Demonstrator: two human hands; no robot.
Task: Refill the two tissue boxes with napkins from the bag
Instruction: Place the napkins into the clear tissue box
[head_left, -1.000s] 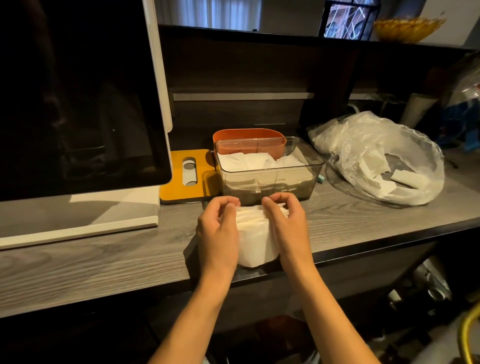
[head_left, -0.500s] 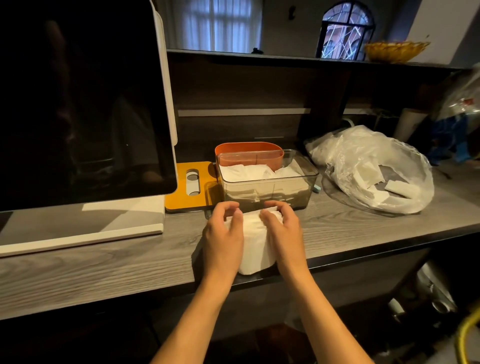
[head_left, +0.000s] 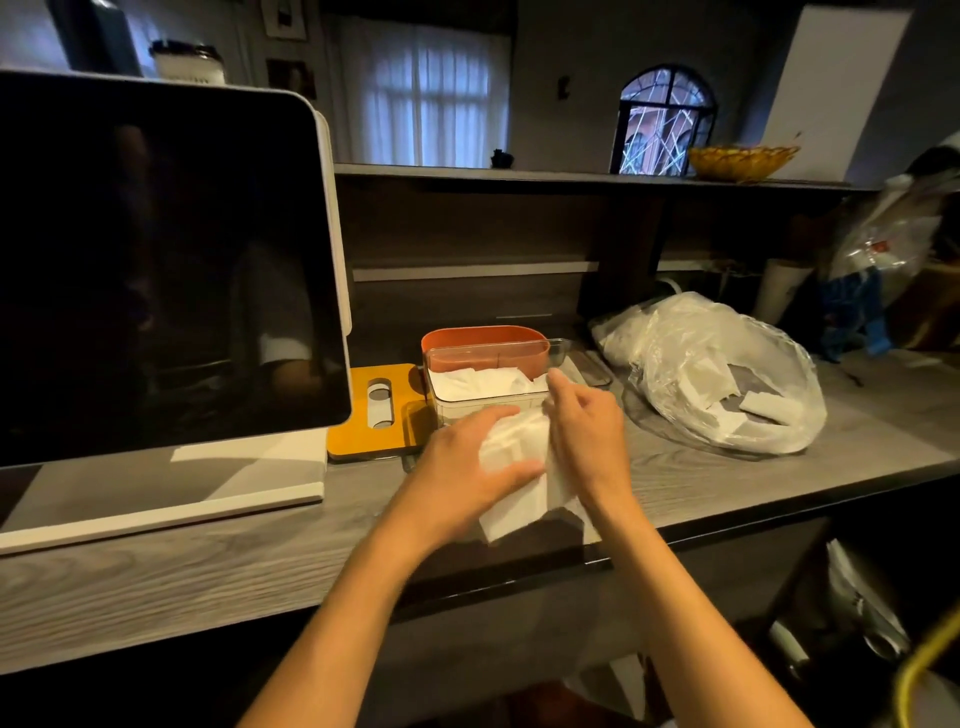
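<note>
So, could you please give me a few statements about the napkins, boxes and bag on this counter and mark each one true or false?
1. Both hands hold a stack of white napkins above the near edge of the counter. True: the left hand and right hand both grip it.
2. The clear tissue box is empty. False: white napkins lie inside it.
3. The plastic bag lies to the right of the boxes. True.
4. The orange box stands in front of the clear one. False: it stands behind it.
5. The plastic bag holds no napkins. False: white napkins show through it.
</note>
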